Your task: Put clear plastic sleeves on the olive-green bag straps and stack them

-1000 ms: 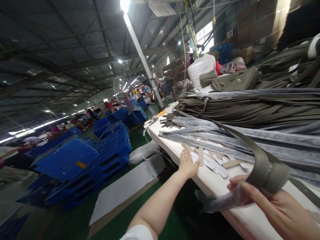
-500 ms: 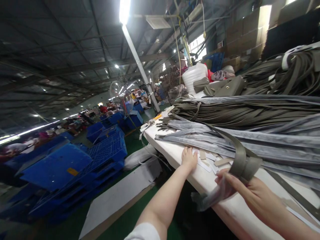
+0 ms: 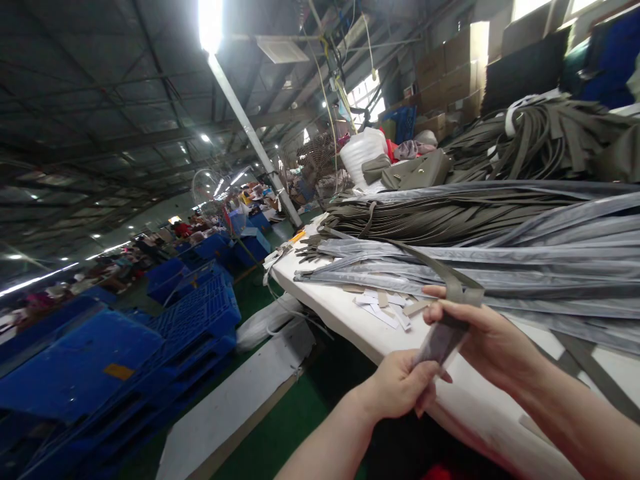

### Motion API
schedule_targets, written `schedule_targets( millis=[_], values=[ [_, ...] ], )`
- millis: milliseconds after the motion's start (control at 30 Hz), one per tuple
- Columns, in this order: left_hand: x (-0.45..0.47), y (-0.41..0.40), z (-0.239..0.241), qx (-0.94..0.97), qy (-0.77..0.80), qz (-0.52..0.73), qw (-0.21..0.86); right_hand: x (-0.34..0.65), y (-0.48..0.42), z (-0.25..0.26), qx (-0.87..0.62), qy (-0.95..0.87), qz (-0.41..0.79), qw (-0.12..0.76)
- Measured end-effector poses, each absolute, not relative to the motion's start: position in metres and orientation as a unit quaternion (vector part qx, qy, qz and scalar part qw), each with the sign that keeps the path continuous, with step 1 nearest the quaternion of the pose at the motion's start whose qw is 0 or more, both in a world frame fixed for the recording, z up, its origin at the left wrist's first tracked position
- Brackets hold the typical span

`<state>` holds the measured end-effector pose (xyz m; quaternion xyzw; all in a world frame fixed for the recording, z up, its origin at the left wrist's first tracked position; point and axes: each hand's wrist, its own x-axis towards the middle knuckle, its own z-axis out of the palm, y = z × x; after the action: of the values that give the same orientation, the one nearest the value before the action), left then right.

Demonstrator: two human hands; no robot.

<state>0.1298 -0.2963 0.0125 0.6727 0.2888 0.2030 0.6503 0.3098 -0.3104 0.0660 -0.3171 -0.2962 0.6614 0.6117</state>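
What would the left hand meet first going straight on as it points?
The left hand would likely meet the right hand, just ahead, holding the strap; depth is unclear.

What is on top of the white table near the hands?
On the white table: white and tan strips, grey plastic-covered lengths and dark straps. Anything under them is covered, and the right hand hides some tabletop.

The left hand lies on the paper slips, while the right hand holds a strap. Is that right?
Not quite. The head view shows the left hand gripping the end of a plastic sleeve, apart from the paper slips on the table. The right hand does hold a strap.
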Motion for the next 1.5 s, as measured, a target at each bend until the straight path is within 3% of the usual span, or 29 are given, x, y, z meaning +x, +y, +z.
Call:
schedule_targets(
  millis=[133,300,533,767,867,1267,1500],
  values=[
    [0.130,-0.305,0.020,0.688,0.290,0.183,0.639,0.329,-0.309,0.082,-0.276,-0.245,0.660,0.654],
    [0.134,-0.312,0.024,0.655,0.283,0.210,0.668,0.319,-0.313,0.088,-0.279,-0.361,0.594,0.662],
    [0.136,-0.330,0.045,0.629,0.303,0.291,0.655,0.278,-0.346,0.075,-0.316,-0.475,0.666,0.480],
    [0.118,-0.341,0.034,0.636,0.276,0.191,0.694,0.335,-0.341,0.115,-0.137,-0.261,0.667,0.685],
    [0.113,-0.341,0.022,0.637,0.291,0.155,0.697,0.367,-0.334,0.124,-0.128,-0.223,0.655,0.710],
    [0.127,-0.327,0.042,0.640,0.326,0.181,0.672,0.375,-0.306,0.099,-0.301,-0.421,0.551,0.655],
    [0.145,-0.316,0.056,0.646,0.314,0.208,0.664,0.349,-0.313,0.087,-0.364,-0.540,0.551,0.523]
  ],
)
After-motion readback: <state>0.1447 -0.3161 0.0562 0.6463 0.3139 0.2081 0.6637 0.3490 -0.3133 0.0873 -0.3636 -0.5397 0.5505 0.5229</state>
